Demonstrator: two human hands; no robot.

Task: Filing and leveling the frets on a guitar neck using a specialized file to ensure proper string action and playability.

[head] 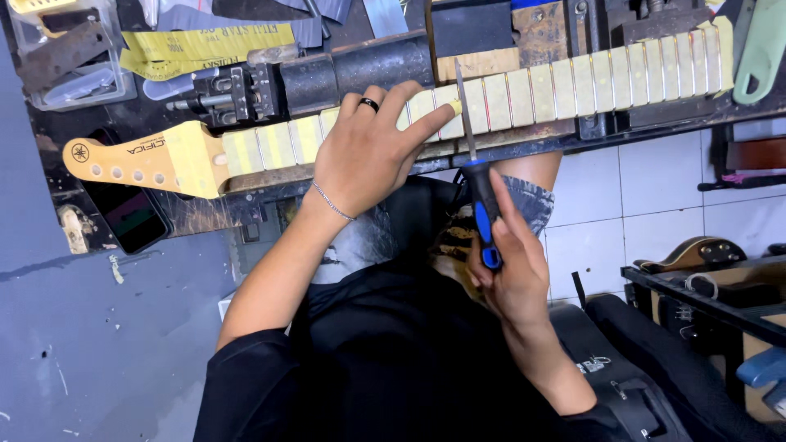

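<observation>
From the head view, a guitar neck (491, 102) lies along the front edge of the bench (74, 176), its fretboard covered in yellowish tape between the frets and its pale headstock (139, 160) pointing toward the bench's left end. The left hand (368, 151) lies flat on the neck near its middle, fingers spread and pressing down, gripping nothing; it wears a dark ring and a thin wrist chain. The right hand (512, 266) is closed around the blue-and-black handle of a file (475, 155), whose narrow blade stands across the fretboard just beside the left fingertips. Behind the neck sits a dark clamp (327, 78). At the bench's back left corner a clear plastic box (70, 53) holds metal pieces I cannot make out. A phone (127, 213) lies at the front left corner, beneath the headstock. At the right edge of the picture, below the bench, another guitar (696, 254) rests on a rack.
</observation>
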